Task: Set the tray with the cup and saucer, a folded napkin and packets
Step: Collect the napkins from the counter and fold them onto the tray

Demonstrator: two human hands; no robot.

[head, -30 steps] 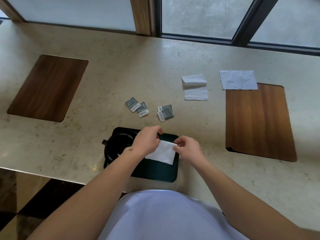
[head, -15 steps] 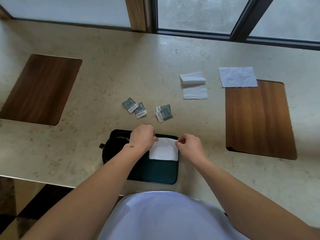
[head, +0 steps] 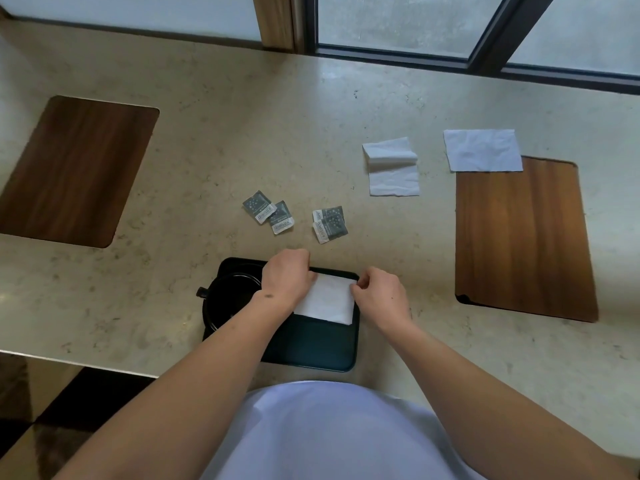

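Tray holds cup and napkin, both hands' fingers pinching the napkin

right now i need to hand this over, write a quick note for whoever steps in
Left hand and right hand: each pinches a far corner of the folded napkin, which lies on the right half of the dark tray.
Black cup, presumably on its saucer, sits on the tray's left half.
Done: cup and napkin placed.
Left: let go of the napkin, then move the packets, four on the counter beyond the tray, onto it.
Two spare napkins lie farther right.
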